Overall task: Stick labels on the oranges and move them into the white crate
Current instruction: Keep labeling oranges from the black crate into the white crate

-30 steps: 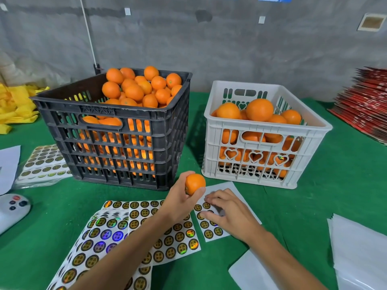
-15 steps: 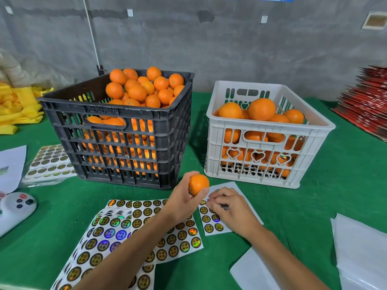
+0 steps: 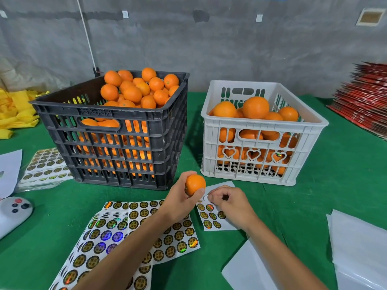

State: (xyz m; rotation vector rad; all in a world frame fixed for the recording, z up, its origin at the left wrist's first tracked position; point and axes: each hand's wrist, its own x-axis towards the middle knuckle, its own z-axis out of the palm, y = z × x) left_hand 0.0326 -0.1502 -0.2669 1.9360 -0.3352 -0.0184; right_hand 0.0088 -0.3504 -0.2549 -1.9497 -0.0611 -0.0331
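Note:
My left hand (image 3: 178,198) holds a small orange (image 3: 195,184) just above the table, between the two crates. Right beside it my right hand (image 3: 229,204) pinches a round label (image 3: 205,198) lifted off a small label sheet (image 3: 211,215); the label's edge sits close to the orange. The white crate (image 3: 261,130) stands at the right, heaped with oranges. At the left stands the black crate (image 3: 117,130), piled with more oranges.
Large holographic label sheets (image 3: 129,237) lie under my left forearm. More label sheets (image 3: 45,166) and a white remote (image 3: 13,212) lie at the left. Blank white backing sheets (image 3: 360,248) lie at the right, red flat cartons (image 3: 366,97) at the far right, yellow cloth (image 3: 14,111) far left.
My right hand has lifted off the small sheet with a label pinched in its fingertips and come up toward the orange. My left hand has kept the orange almost still.

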